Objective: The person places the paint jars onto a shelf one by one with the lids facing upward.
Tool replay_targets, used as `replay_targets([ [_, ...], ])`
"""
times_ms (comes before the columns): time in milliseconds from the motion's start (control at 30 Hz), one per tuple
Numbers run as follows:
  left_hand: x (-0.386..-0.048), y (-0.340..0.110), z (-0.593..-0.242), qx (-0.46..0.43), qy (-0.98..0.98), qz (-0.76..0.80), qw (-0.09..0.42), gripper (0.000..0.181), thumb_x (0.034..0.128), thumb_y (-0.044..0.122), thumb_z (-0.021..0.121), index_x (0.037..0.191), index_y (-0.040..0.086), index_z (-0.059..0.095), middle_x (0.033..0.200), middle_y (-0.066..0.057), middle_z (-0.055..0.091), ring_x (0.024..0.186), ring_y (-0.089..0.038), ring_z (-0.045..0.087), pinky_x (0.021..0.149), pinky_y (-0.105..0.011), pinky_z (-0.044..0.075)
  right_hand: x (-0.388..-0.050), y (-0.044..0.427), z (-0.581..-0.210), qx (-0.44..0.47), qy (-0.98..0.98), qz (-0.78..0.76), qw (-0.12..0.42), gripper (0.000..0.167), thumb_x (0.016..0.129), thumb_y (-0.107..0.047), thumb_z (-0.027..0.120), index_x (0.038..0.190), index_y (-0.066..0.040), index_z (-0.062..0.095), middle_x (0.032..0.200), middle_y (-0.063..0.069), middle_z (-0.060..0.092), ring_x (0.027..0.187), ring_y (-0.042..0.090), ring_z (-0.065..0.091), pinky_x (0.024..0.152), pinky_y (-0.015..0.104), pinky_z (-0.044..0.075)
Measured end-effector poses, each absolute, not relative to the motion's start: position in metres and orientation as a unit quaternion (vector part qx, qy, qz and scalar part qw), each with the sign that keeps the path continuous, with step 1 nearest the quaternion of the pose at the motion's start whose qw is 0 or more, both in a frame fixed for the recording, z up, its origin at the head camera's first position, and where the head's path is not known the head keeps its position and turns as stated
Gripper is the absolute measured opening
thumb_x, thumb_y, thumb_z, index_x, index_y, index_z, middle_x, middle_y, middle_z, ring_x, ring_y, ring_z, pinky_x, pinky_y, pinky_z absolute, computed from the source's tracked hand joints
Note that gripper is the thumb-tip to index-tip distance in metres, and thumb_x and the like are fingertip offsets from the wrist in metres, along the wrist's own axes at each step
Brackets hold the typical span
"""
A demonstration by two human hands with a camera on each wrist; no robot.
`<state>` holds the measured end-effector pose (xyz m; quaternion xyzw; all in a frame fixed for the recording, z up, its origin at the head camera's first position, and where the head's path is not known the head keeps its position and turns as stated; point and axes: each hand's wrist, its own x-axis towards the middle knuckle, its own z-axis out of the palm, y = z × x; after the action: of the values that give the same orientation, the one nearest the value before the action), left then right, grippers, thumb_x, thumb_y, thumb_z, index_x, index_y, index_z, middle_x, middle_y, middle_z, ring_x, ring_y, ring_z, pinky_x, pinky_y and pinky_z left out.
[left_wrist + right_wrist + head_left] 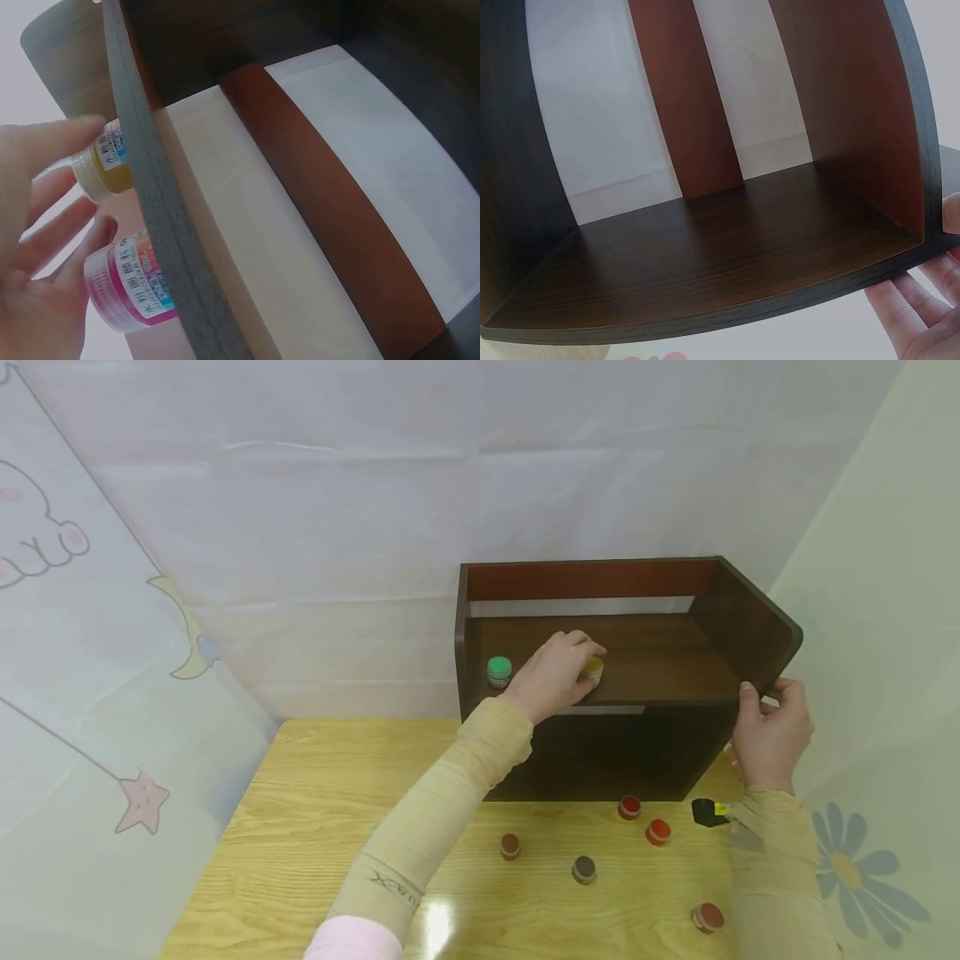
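Observation:
A dark brown shelf unit [637, 652] stands on the wooden table. On its upper board, my left hand [551, 677] pinches a yellow jar [593, 670]; in the left wrist view the thumb of this hand [45, 225] touches the label of the same jar [112, 161]. A pink jar [135, 281] sits beside it there, close to the fingertips. To the left of the hand is a green-lidded jar [498, 671]. My right hand [772, 735] grips the unit's front right corner, and in the right wrist view its fingers [907, 307] lie under the board's edge.
Several small jars stand on the table [337, 793] before the unit: red ones [629, 807] [657, 832], dark red ones [510, 847] [707, 917] and a dark brown one [583, 869]. A black object [707, 812] with a yellow tag lies near my right forearm. Pale sheets hang behind.

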<state>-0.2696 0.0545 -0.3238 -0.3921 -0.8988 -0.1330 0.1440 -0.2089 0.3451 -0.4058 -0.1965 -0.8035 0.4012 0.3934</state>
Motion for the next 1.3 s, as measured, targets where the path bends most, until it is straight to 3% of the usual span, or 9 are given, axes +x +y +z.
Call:
replay_targets([
  [133, -0.266, 0.052, -0.314, -0.391, -0.894, -0.162, 0.15, 0.057, 0.0967, 0.037, 0.071, 0.145, 0.012, 0.054, 0.143, -0.004, 0.051, 0.129, -0.02, 0.049, 0.109, -0.019, 0.035, -0.209, 0.345, -0.406, -0.197, -0.802, 0.404, 0.393, 0.037, 0.101, -0.027, 0.061, 0.122, 0.003, 0.06, 0.113, 0.007, 0.065, 0.072, -0.022, 0.045, 0.066, 0.008, 0.039],
  [333, -0.262, 0.046, -0.293, -0.403, -0.874, -0.197, 0.188, 0.053, 0.0988, 0.035, 0.067, 0.145, 0.012, 0.054, 0.143, -0.003, 0.051, 0.133, -0.018, 0.045, 0.112, -0.015, 0.026, -0.21, 0.345, -0.404, -0.197, -0.802, 0.403, 0.394, 0.038, 0.101, -0.028, 0.061, 0.123, 0.004, 0.059, 0.117, 0.011, 0.067, 0.071, -0.022, 0.044, 0.067, 0.008, 0.04],
  [667, -0.258, 0.033, -0.28, -0.422, -0.835, -0.251, 0.246, 0.046, 0.0967, 0.028, 0.072, 0.137, 0.008, 0.06, 0.135, -0.005, 0.056, 0.122, -0.019, 0.052, 0.104, -0.017, 0.034, -0.211, 0.345, -0.405, -0.198, -0.803, 0.407, 0.387, 0.039, 0.102, -0.028, 0.059, 0.124, 0.004, 0.059, 0.12, 0.013, 0.067, 0.073, -0.02, 0.046, 0.068, 0.009, 0.041],
  [933, -0.247, 0.013, -0.268, -0.435, -0.796, -0.298, 0.298, 0.045, 0.0958, 0.024, 0.073, 0.135, 0.005, 0.062, 0.132, -0.006, 0.059, 0.12, -0.02, 0.053, 0.106, -0.019, 0.036, -0.211, 0.343, -0.404, -0.202, -0.808, 0.402, 0.38, 0.039, 0.102, -0.03, 0.059, 0.126, 0.001, 0.059, 0.121, 0.011, 0.066, 0.083, -0.011, 0.057, 0.071, 0.01, 0.045],
  [1300, -0.229, -0.01, -0.261, -0.438, -0.737, -0.348, 0.378, 0.041, 0.0938, 0.019, 0.075, 0.13, 0.002, 0.065, 0.126, -0.009, 0.064, 0.119, -0.021, 0.055, 0.106, -0.025, 0.039, -0.207, 0.344, -0.403, -0.217, -0.803, 0.408, 0.376, 0.038, 0.101, -0.031, 0.06, 0.123, 0.0, 0.059, 0.116, 0.005, 0.065, 0.083, -0.011, 0.057, 0.073, 0.01, 0.046],
])
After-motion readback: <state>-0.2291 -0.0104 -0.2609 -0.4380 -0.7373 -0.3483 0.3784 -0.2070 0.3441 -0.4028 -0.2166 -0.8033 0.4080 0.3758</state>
